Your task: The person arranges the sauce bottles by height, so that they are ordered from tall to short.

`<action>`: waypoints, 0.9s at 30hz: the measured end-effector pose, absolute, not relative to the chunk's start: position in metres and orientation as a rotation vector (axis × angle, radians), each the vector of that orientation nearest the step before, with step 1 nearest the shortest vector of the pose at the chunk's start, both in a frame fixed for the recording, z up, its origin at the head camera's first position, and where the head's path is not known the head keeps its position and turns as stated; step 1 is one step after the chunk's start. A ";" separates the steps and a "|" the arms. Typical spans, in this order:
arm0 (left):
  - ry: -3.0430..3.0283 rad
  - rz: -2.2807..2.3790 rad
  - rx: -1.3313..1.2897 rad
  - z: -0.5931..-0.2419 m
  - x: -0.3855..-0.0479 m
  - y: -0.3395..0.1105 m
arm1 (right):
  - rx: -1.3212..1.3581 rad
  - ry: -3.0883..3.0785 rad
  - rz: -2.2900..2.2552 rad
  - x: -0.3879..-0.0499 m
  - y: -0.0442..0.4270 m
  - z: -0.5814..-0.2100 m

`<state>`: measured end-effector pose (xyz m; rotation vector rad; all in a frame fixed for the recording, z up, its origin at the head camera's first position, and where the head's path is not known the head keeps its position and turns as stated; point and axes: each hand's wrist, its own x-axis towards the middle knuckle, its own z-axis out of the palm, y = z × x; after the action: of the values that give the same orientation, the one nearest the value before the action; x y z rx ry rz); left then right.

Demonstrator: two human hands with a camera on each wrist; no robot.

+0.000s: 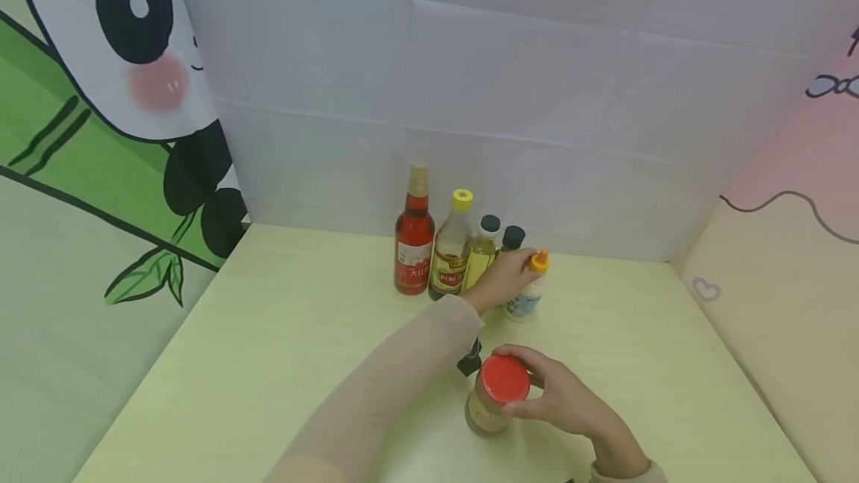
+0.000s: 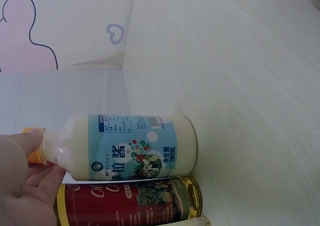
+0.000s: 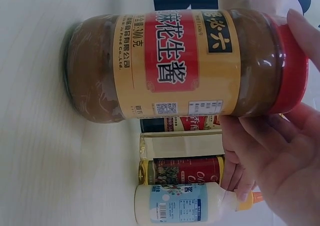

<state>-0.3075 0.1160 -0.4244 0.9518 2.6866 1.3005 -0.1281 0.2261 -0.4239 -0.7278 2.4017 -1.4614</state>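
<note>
My left hand (image 1: 502, 278) reaches to the right end of a bottle row. It pinches the orange cap and neck of a white salad dressing bottle (image 2: 135, 146), which stands upright with a blue label. In the left wrist view, a dark red olive oil bottle (image 2: 125, 201) stands right beside it. Nearer the front, my right hand (image 1: 564, 397) grips a peanut butter jar (image 3: 175, 66) around its red lid (image 1: 505, 379), thumb on one side and fingers on the other. The jar is brown with a yellow and red label; whether its base touches the table cannot be told.
Left of the salad dressing stand a tall red bottle (image 1: 414, 244), a yellow-capped vinegar bottle (image 1: 450, 259) and a dark-capped bottle of yellow oil (image 1: 479, 259). The pale table (image 1: 282, 334) meets a white cloth wall (image 1: 322, 162) behind the row.
</note>
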 end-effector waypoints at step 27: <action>2.796 1.088 0.810 -0.414 -0.304 0.126 | -0.560 2.561 -1.452 -0.119 0.222 -0.425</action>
<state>-0.3038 0.1257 -0.4144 0.8101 2.7959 1.0884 -0.1191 0.2220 -0.4252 -0.5602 2.5610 -1.4521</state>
